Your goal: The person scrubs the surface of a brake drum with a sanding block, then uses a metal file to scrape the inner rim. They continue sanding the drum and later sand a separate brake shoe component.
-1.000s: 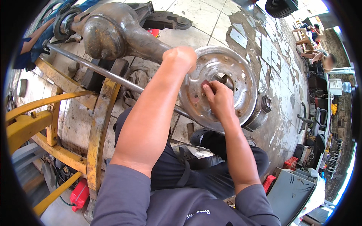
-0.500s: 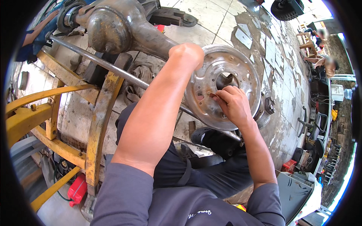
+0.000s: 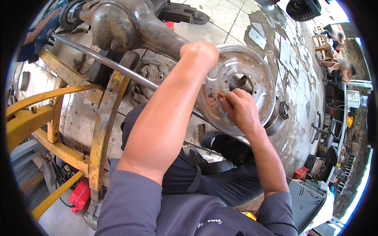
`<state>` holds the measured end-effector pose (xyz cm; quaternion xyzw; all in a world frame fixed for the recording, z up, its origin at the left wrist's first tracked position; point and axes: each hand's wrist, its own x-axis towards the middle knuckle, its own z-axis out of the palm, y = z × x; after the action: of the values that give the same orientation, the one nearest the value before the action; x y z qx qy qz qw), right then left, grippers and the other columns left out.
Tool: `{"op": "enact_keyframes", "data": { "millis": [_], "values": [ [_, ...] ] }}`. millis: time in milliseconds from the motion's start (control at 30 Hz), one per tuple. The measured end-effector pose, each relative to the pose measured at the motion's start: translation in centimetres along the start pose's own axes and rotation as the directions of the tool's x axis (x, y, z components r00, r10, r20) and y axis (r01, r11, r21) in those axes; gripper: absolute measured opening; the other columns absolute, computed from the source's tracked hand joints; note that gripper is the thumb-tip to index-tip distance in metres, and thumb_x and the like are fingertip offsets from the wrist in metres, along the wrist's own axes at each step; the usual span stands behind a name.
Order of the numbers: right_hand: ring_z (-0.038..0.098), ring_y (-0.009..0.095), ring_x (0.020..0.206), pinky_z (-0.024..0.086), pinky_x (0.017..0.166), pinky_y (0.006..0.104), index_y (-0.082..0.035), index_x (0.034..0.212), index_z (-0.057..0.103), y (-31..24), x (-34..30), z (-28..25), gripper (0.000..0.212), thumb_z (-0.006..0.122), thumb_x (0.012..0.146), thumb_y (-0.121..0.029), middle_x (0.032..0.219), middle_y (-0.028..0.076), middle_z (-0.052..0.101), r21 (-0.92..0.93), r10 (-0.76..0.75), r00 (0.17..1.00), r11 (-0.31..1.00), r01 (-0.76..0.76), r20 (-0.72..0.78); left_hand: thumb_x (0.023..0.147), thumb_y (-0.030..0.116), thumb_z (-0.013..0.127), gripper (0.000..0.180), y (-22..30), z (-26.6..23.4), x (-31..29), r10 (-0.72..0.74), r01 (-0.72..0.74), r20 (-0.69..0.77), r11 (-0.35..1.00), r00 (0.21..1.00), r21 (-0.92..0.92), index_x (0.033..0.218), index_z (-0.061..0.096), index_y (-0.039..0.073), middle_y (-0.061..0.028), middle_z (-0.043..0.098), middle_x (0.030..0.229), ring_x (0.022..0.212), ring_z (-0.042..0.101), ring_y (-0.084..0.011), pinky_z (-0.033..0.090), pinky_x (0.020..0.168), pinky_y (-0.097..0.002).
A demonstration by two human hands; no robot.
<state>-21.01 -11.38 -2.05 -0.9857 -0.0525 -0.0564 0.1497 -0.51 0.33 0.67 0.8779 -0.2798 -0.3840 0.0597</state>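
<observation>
A round, worn metal backing plate point(image 3: 260, 65) with several holes stands at the end of a rusty axle housing point(image 3: 163, 41). On its near face, below left of the central opening, my right hand point(image 3: 241, 108) pinches a small, thin brownish piece point(image 3: 220, 94) between thumb and fingertips. What that piece is, I cannot make out. My left arm reaches across to the plate's upper left edge, where my left hand point(image 3: 204, 54) bends at the wrist. The fingers of that hand are out of sight behind the wrist and plate.
A long metal rod point(image 3: 114, 67) crosses below the axle. Yellow metal frame pieces point(image 3: 103, 129) stand at left, near a red container point(image 3: 80, 194). Broken tiles point(image 3: 258, 37) lie on the floor at right. Another person's arm point(image 3: 35, 33) shows at far left; people sit at far right.
The view has shifted slightly, with the plate and axle now a little farther right. My right hand stays at the plate with its pinch, and my left wrist sits slightly higher and farther right.
</observation>
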Motion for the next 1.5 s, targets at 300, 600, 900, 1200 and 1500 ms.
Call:
{"op": "enact_keyframes", "data": {
  "millis": [300,600,900,1200,1500],
  "values": [
    [0.063,0.034,0.083,0.051,0.077,0.0458,-0.009,0.095,0.074,0.7,-0.1,-0.3,0.008,0.073,0.09,-0.016,0.082,0.01,0.062,0.025,0.016,0.999,1.0,-0.017,0.031,0.099,0.034,0.068,0.037,-0.1,-0.1,-0.3,0.011,-0.011,-0.008,1.0,1.0,-0.009,0.126,0.074,0.009,-0.0143,0.071,0.131,0.121,0.068,-0.0349,0.056,0.101,-0.0462],
    [0.063,0.034,0.083,0.05,0.076,0.0456,-0.01,0.097,0.074,0.7,0.4,-0.6,0.009,0.073,0.091,-0.016,0.082,0.01,0.061,0.058,0.019,0.998,0.998,-0.023,0.068,0.099,0.033,0.067,0.036,-0.2,-0.1,-0.2,0.021,-0.021,-0.01,1.0,1.0,0.005,0.125,0.074,0.009,-0.0147,0.072,0.129,0.119,0.068,-0.0343,0.056,0.101,-0.0458],
    [0.064,0.032,0.084,0.051,0.075,0.0456,-0.012,0.1,0.077,1.3,0.7,-0.8,0.011,0.074,0.09,-0.015,0.083,0.01,0.062,0.1,0.012,0.997,0.995,-0.02,0.079,0.098,0.032,0.068,0.035,-0.4,0.1,-0.2,0.027,-0.027,-0.016,1.0,1.0,0.0,0.124,0.075,0.01,-0.0144,0.072,0.128,0.12,0.068,-0.0341,0.056,0.1,-0.0456],
    [0.063,0.032,0.084,0.051,0.078,0.0448,-0.008,0.091,0.072,1.9,1.2,-1.6,0.009,0.076,0.087,-0.015,0.084,0.009,0.062,-0.001,-0.075,0.992,0.997,0.075,0.105,0.099,0.033,0.068,0.037,-0.3,-0.1,-0.3,0.01,-0.01,-0.006,1.0,1.0,-0.005,0.128,0.073,0.01,-0.0138,0.07,0.133,0.122,0.067,-0.035,0.055,0.102,-0.0464],
    [0.058,0.016,0.05,0.045,0.052,0.0373,0.002,0.092,0.073,0.2,-0.2,-2.3,0.031,0.072,0.096,-0.028,0.059,0.01,0.063,0.405,0.643,0.746,0.644,-0.649,0.173,0.099,0.033,0.068,0.04,0.0,-0.3,-0.5,0.017,-0.017,-0.008,1.0,1.0,-0.011,0.128,0.072,0.007,-0.0155,0.069,0.133,0.121,0.067,-0.0355,0.055,0.102,-0.0463]
  ]
}}
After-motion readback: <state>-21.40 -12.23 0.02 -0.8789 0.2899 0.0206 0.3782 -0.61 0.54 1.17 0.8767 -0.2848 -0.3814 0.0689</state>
